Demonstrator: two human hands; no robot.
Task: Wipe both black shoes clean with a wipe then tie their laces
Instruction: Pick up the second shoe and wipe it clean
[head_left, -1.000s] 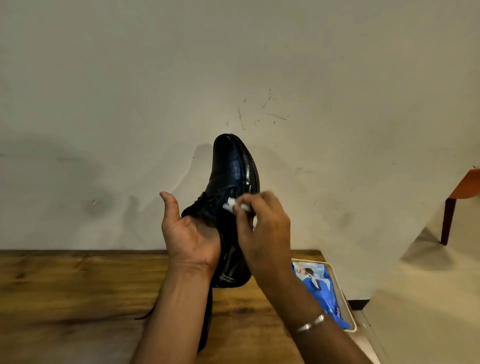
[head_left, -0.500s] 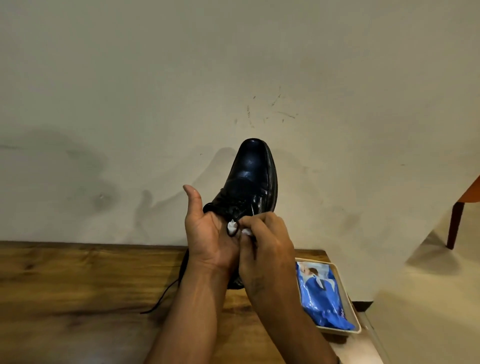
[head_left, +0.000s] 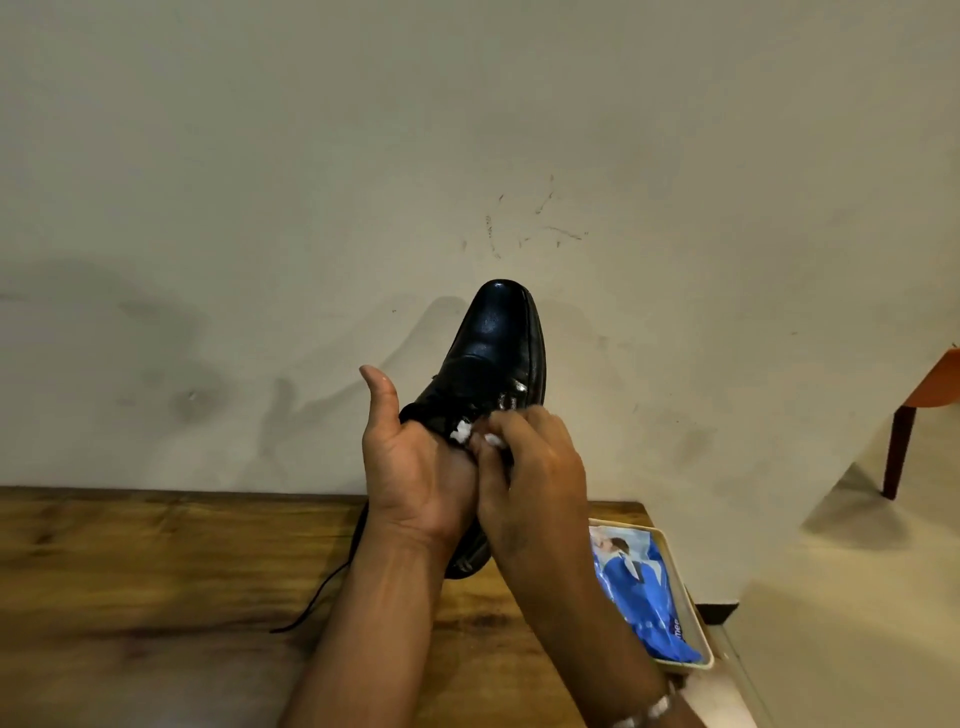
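I hold one black leather shoe (head_left: 498, 343) in the air above the wooden table (head_left: 156, 571), its toe pointing up and away. My left hand (head_left: 415, 467) grips the shoe from below around its opening, thumb raised. My right hand (head_left: 524, 467) pinches a small white wipe (head_left: 462, 431) against the lace area of the shoe. A loose black lace (head_left: 317, 597) hangs down to the table top. Only one shoe is in view.
A blue pack of wipes (head_left: 644, 597) lies in a shallow cream tray (head_left: 691, 613) at the table's right end. A plain wall stands behind the table. An orange chair (head_left: 930, 395) shows at the far right edge.
The shoe has turned so its top faces me and shifted right. My right hand with the wipe moved from the shoe's side to the lace area beside my left palm.
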